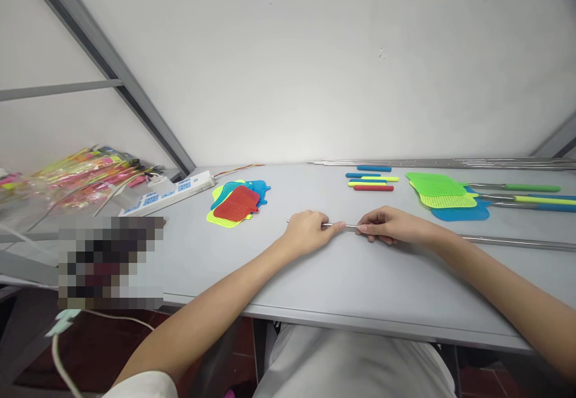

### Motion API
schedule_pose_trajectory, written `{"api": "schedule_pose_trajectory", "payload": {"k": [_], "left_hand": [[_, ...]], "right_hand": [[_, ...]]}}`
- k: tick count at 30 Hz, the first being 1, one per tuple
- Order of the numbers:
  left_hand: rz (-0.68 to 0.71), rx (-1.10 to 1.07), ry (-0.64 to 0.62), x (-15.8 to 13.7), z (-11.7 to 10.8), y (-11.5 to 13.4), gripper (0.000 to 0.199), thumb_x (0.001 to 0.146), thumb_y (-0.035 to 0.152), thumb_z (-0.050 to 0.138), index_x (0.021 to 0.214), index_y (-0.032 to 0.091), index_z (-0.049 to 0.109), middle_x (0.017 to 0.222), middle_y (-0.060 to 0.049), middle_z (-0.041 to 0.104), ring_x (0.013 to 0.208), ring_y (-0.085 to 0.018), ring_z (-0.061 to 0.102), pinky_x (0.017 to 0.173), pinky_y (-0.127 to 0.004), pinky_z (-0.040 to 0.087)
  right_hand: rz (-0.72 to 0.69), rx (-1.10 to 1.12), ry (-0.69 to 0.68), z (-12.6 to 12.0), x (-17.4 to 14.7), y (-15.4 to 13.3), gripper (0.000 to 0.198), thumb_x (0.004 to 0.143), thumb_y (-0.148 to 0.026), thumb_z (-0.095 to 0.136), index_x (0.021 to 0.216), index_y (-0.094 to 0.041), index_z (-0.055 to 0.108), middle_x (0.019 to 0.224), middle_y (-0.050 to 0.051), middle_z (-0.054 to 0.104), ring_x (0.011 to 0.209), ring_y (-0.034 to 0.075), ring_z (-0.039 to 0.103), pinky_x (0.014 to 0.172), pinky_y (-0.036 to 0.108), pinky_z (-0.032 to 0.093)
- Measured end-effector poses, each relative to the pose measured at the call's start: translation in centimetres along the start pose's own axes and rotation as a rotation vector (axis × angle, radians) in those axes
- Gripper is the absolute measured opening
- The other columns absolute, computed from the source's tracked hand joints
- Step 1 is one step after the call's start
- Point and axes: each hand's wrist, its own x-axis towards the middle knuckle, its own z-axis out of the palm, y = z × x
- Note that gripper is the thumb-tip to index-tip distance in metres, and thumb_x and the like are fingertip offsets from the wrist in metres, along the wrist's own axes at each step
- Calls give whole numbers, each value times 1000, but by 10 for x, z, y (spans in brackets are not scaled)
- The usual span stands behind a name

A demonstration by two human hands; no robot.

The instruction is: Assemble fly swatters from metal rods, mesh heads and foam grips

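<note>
Both hands hold one thin metal rod [350,226] low over the grey table. My left hand [308,231] is closed round it near its left end, with the thumb lying along the rod. Around the same rod, my right hand [389,225] pinches with thumb and fingers; the rod comes out past the wrist and runs off to the right. Left of my hands lies a loose pile of fly swatter heads, a red one [237,203] on top. Behind my right hand are several coloured handle sleeves, one of them red [373,188].
Swatters with rods and handles, a green head [436,184] uppermost, lie at the right. Long metal rods [427,163] line the wall. A power strip [173,192] and bagged colourful items [85,173] are at the left. The table edge [337,326] runs before me.
</note>
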Motion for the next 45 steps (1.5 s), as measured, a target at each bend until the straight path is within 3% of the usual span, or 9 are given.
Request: {"api": "schedule_pose_trajectory", "payload": {"k": [45], "left_hand": [[-32, -6, -14, -2, -2, 3, 64, 68, 68, 14, 51, 17, 49, 48, -4, 51, 52, -16, 49, 45, -24, 20]], "right_hand": [[27, -11, 12, 1, -1, -5, 41, 68, -53, 46, 78, -14, 57, 65, 2, 52, 43, 5, 37, 40, 20, 29]]}}
